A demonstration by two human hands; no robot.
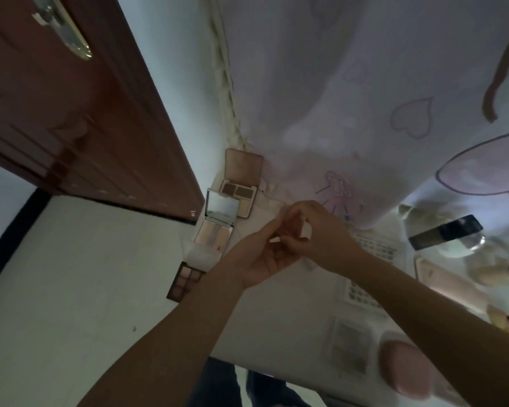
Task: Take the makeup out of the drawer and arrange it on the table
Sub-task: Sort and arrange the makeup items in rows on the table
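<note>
White table (291, 312), smooth top, against a white wall; red-brown panelled door (71, 113) far left, pale printed cloth (350, 98) with heart outlines hanging over the back edge. Along the table's left edge, three open palettes: dark square grid one (185, 279) nearest me, pink one with upright mirror lid (215, 230), brown-shade one with tan lid (238, 190) at the back corner. Centre: my left hand (262, 259) and right hand (315, 230) meet over the table, fingers curled, pinching a small white boxy item (304, 230); mostly hidden, can't tell what it is. Right: perforated white tray (373, 248), dark flat case (444, 232), round pink compact (406, 368) at the near edge, all motion-blurred. Drawer not identifiable.
</note>
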